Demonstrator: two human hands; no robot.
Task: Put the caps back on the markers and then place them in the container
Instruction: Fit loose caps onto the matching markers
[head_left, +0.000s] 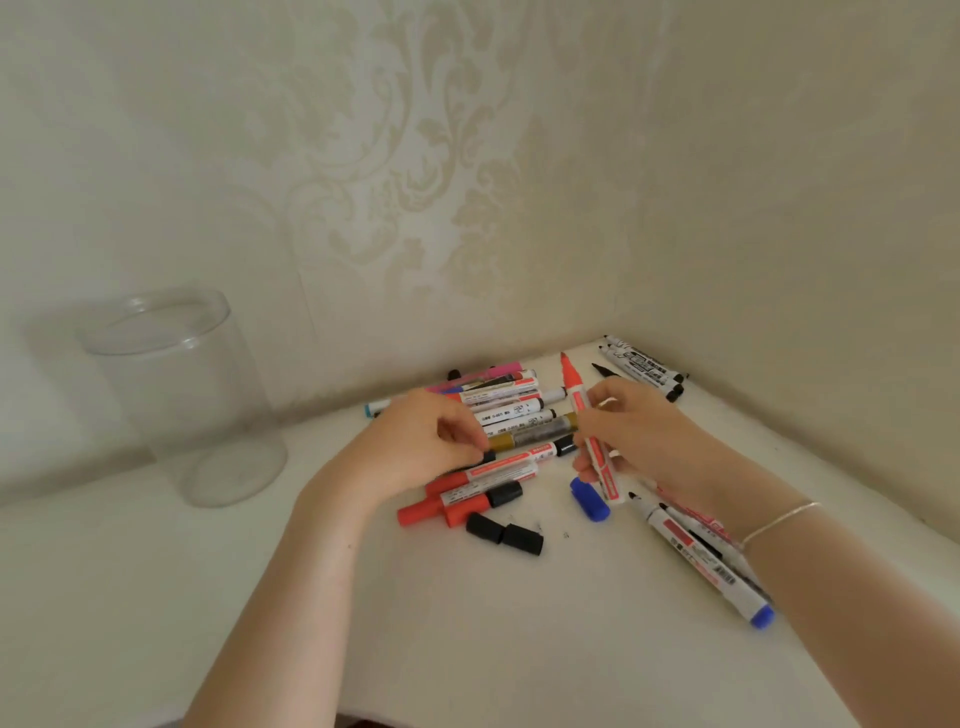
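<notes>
My right hand (639, 431) grips an uncapped red marker (582, 410), held nearly upright with its red tip pointing up and away. My left hand (421, 441) hovers over the pile of markers (514, 410) with fingers curled; its fingertips pinch at something small and dark near a gold marker (519, 439), and I cannot tell what. Loose caps lie on the white table: two black caps (504, 534), a red cap (415, 512) and a blue cap (589, 499). A clear plastic container (182, 395) stands upright at the far left, holding nothing.
Several black markers (644, 369) lie in the far right corner against the wall. A marker with a blue end (711, 566) and others lie under my right forearm. Patterned walls close the table at the back and right.
</notes>
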